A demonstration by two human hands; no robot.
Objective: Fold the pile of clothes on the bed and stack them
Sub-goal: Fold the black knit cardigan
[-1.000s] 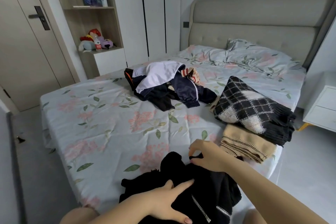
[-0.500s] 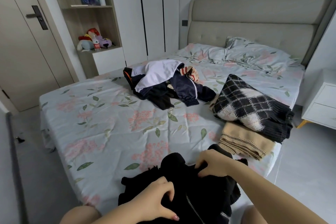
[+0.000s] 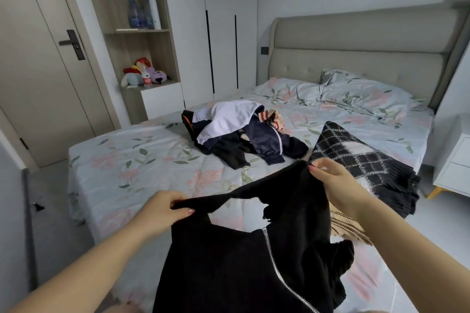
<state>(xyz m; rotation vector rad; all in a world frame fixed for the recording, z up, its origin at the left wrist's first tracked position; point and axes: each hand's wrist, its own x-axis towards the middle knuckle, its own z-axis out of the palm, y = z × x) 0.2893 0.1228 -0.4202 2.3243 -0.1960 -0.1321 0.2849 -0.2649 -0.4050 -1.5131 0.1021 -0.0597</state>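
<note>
A bedroom, with a bed in a flowered sheet filling the middle. A padded headboard stands behind it and two pillows lie at its head.

The fingers of the left hand are curled round a thin black edge of the jacket, clamping it against the thumb. The fingers of the right hand pinch another top edge, higher up and further right. The jacket hangs stretched between the two hands above the near side of the bed. Its body drops toward the camera, and a silver zip runs down it at a slant. Its lower part is cut off by the frame, so I cannot tell whether it touches the sheet.

Just beside the right wrist a folded tan knit lies at the bed's right edge, partly hidden by the jacket and arm. Behind it lies a black-and-white checked knit, its fringe at the edge. The pile sits unfolded mid-bed, well apart from both hands: white, navy and black pieces and a striped cuff.

Between the door and the wardrobe stands an open shelf unit. One shelf holds bottles, several clear ones and a white one. The shelf below holds plush toys with a small red-labelled bottle upright in front of them. At the far right a white nightstand has its drawers closed.
</note>
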